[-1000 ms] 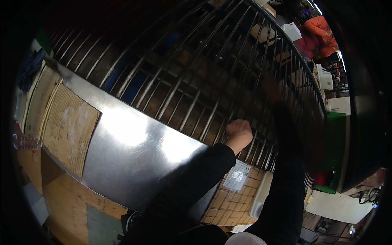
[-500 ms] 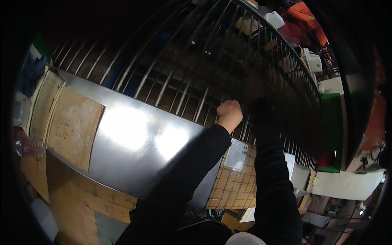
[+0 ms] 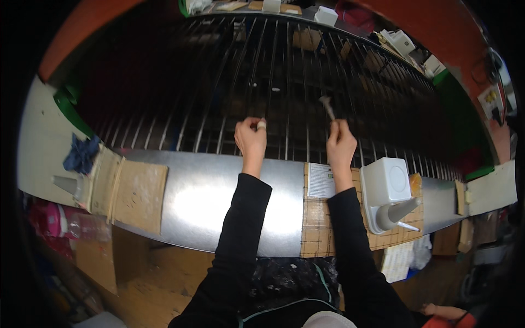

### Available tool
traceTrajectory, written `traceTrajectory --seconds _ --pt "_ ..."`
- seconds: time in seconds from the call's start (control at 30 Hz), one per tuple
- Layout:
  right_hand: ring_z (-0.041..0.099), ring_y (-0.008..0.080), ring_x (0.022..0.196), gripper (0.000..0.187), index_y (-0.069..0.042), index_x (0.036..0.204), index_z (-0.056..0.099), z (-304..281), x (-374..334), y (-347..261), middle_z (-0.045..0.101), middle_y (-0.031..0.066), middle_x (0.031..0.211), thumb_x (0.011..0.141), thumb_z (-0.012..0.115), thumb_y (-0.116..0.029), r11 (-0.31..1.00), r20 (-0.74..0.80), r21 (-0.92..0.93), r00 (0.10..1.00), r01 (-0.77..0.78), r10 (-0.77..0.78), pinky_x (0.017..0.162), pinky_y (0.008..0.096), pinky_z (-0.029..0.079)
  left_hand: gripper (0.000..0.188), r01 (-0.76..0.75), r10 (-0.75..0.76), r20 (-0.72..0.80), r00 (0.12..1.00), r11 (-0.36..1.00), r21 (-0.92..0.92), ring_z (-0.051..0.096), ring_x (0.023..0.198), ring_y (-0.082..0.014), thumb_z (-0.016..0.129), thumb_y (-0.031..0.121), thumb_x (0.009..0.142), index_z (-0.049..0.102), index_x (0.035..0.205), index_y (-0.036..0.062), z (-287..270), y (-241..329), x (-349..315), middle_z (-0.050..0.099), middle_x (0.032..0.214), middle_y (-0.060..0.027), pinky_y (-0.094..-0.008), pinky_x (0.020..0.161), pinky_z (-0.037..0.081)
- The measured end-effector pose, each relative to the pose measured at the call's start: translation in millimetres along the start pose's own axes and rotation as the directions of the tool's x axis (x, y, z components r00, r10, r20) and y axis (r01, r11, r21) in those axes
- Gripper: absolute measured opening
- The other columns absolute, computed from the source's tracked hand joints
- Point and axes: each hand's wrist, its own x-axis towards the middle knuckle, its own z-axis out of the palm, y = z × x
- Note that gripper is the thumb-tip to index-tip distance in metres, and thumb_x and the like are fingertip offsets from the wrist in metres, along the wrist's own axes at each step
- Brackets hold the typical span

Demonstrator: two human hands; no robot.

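The person works at a wide rack of thin metal rods [image 3: 273, 82] that run away from the near edge, above a shiny sheet-metal ledge [image 3: 208, 191]. The left hand [image 3: 250, 139] is curled shut around one rod near its lower end, a pale band of tape on one finger. The right hand [image 3: 340, 143] is closed on a small metal hand tool [image 3: 327, 107], whose flared head points up and far, resting against or just in front of the rods (which of the two I cannot tell). Both sleeves are black. On the right of the ledge stands a white square container [image 3: 384, 180] with a grey cone-shaped nozzle [image 3: 402, 210] lying just beside it, on a brown cardboard sheet [image 3: 322, 229] that also carries a white paper label [image 3: 321, 180]. On the far left lie a blue rag [image 3: 82, 154] and another cardboard panel [image 3: 139, 194]. As a judgement: the tool is thin and held only at its tail, so a slip of the right grip could drop it between the rods, out of reach; pushing hard against one rod could bend it or spring it toward the left fingers wrapped close by.
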Motion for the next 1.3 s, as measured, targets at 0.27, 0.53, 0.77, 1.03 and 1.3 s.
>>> traceTrajectory --seconds 0.27,0.53,0.77,1.03,1.3 --pt "0.06 0.0379 0.064 0.013 -0.007 0.081 0.059 -2 -19 1 0.061 0.0148 0.069 0.087 0.056 -0.019 0.992 0.107 -0.04 0.987 0.123 -0.118 0.055 0.045 0.048 0.032 -0.082 0.084 -0.01 0.996 0.987 0.135 0.051 0.106 -0.0295 0.061 0.037 0.083 0.068 0.104 0.0131 17 -1 -7 0.054 0.115 -0.0139 -0.0431 0.092 0.035" --pt "0.058 0.038 0.073 0.009 -0.006 0.091 0.06 12 -19 -1 0.057 0.0175 0.08 0.083 0.057 -0.008 0.975 -0.066 0.214 0.996 0.067 -0.054 0.063 0.0447 0.047 0.045 -0.258 0.261 -0.061 0.963 0.965 0.053 0.053 0.105 -0.0309 0.069 0.03 0.079 0.06 0.118 0.0088 20 -14 -2 0.053 0.117 -0.0172 -0.039 0.091 0.042" --pt "0.06 0.0317 0.079 0.013 -0.005 0.096 0.063 20 -14 -4 0.063 0.0142 0.086 0.086 0.056 -0.009 0.94 -0.112 0.254 0.972 0.23 -0.207 0.069 0.0389 0.047 0.034 -0.284 0.307 -0.062 0.95 0.927 0.246 0.043 0.117 -0.0319 0.055 0.039 0.088 0.067 0.105 0.0121 6 12 -45 0.054 0.121 -0.0146 -0.0465 0.098 0.03" --pt "0.065 0.0227 0.081 0.021 -0.003 0.108 0.062 17 -16 -3 0.066 0.0157 0.093 0.092 0.053 -0.015 0.938 0.089 0.337 0.995 -0.078 0.05 0.071 0.0309 0.048 0.069 -0.106 0.435 -0.44 0.786 0.795 0.597 0.001 0.133 -0.0522 0.047 0.046 0.091 0.013 0.147 0.024 -117 5 -12 0.0 0.144 -0.0346 -0.0651 0.101 0.006" --pt "0.061 0.0195 0.071 0.018 -0.002 0.103 0.063 5 -49 -59 0.065 0.0133 0.086 0.091 0.055 -0.013 0.863 0.2 0.501 0.961 0.067 -0.191 0.063 0.0296 0.047 0.055 0.258 0.309 -0.466 0.829 0.528 0.809 0.057 0.096 -0.0487 0.055 0.026 0.085 0.038 0.136 0.0119 -368 -37 125 0.015 0.138 -0.0402 -0.0507 0.083 0.047"
